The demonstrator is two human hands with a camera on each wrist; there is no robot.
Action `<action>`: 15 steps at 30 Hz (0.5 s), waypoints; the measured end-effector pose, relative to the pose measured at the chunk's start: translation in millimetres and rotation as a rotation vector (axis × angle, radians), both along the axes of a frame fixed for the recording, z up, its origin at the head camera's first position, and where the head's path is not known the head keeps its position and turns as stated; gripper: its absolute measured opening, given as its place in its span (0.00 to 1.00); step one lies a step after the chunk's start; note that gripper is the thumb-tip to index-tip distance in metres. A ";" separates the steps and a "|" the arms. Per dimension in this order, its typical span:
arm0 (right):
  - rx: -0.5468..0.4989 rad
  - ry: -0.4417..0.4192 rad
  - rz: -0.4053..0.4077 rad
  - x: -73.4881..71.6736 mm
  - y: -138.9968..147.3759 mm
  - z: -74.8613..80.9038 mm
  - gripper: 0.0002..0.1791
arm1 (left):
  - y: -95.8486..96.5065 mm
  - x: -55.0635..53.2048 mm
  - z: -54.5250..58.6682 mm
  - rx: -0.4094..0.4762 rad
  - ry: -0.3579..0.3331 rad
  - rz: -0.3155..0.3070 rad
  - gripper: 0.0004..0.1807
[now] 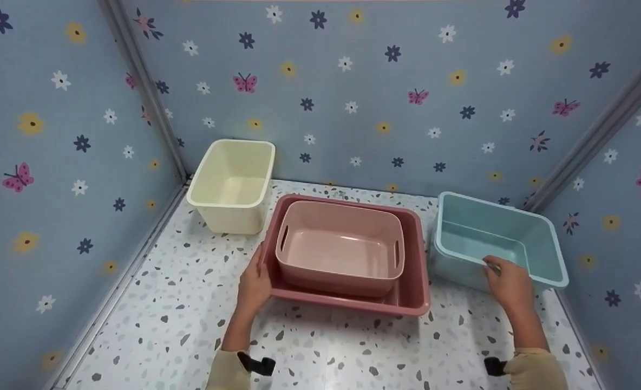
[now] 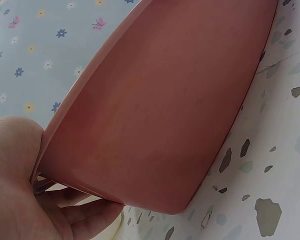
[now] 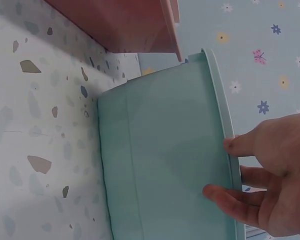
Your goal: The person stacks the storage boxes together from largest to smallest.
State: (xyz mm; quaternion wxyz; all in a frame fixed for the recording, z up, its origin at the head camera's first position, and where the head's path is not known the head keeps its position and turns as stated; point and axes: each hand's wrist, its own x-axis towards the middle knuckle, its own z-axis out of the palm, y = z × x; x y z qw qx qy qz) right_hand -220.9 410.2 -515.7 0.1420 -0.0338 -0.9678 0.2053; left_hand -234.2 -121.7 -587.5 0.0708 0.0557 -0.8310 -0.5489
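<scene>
A large dark pink tub (image 1: 347, 307) stands in the middle with a smaller light pink basket (image 1: 342, 254) nested inside it; the basket has slot handles at both ends. My left hand (image 1: 255, 281) holds the tub's left rim, its thumb on the edge and its other fingers at the tub's end wall in the left wrist view. To the right sits a blue-green bin (image 1: 461, 265), slightly angled. My right hand (image 1: 509, 284) pinches the bin's near rim. In the right wrist view, the bin's outer wall (image 3: 170, 140) faces the camera and the rim passes between the fingers.
A cream bin (image 1: 234, 219) stands at the back left, close to the patterned wall (image 1: 331, 130). Side walls with flowers and butterflies enclose the speckled white surface (image 1: 320, 346) on the left and right. Grey posts run up the two back corners.
</scene>
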 end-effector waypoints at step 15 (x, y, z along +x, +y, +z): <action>-0.052 -0.055 0.029 33.6 -2.7 1.4 0.16 | 0.0 0.6 2.1 -0.009 -0.010 0.017 0.28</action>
